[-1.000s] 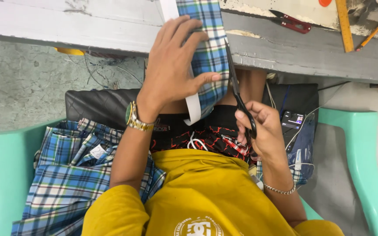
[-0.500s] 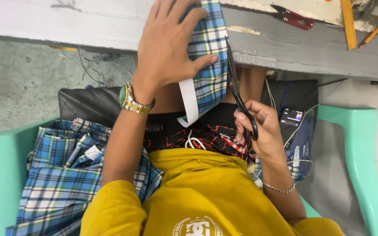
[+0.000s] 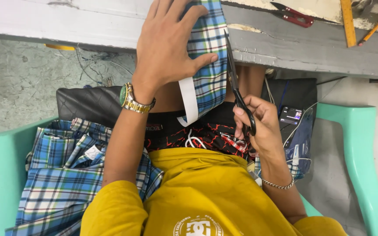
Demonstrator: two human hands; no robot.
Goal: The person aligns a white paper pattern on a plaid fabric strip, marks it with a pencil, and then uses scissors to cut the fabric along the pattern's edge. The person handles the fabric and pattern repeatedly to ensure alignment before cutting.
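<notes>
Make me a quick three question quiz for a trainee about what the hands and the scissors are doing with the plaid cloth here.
1. True or false: the left hand presses the blue plaid cloth piece flat on the grey wooden table edge.
2. Which hand works the black-handled scissors? A left, B right, C neither.
3. Fill in: the scissor blades run along the cloth's ____ edge.

Key: 1 true. 2 B, the right hand. 3 right.
</notes>
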